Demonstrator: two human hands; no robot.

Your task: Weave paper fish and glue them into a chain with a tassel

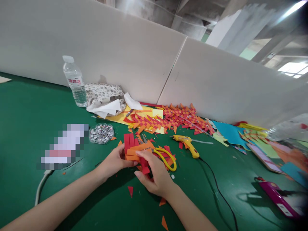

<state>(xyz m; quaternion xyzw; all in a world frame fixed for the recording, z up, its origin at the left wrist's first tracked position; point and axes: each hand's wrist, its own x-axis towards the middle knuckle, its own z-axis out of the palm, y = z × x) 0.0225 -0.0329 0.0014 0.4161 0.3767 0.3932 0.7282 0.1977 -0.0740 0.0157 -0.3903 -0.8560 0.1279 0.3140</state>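
Red and orange paper strips (131,151), crossed over one another, are held between my two hands above the green table. My left hand (117,160) grips them at their left side, thumb below. On the right, my right hand (154,168) has its fingers on the orange strips, and a red end hangs between its thumb and fingers. Just beyond it lie scissors with yellow handles (172,160), their blades partly hidden by the paper. Paper scraps (130,191) are scattered around and below my hands. Behind them lies a pile of woven red and orange paper fish (183,114).
A yellow glue gun (186,142) lies to the right, its black cord running toward me. At left are a dish of googly eyes (101,133), a blurred phone (64,144) and a water bottle (75,81). A purple power strip (276,195) sits at right. A partition (134,54) stands behind.
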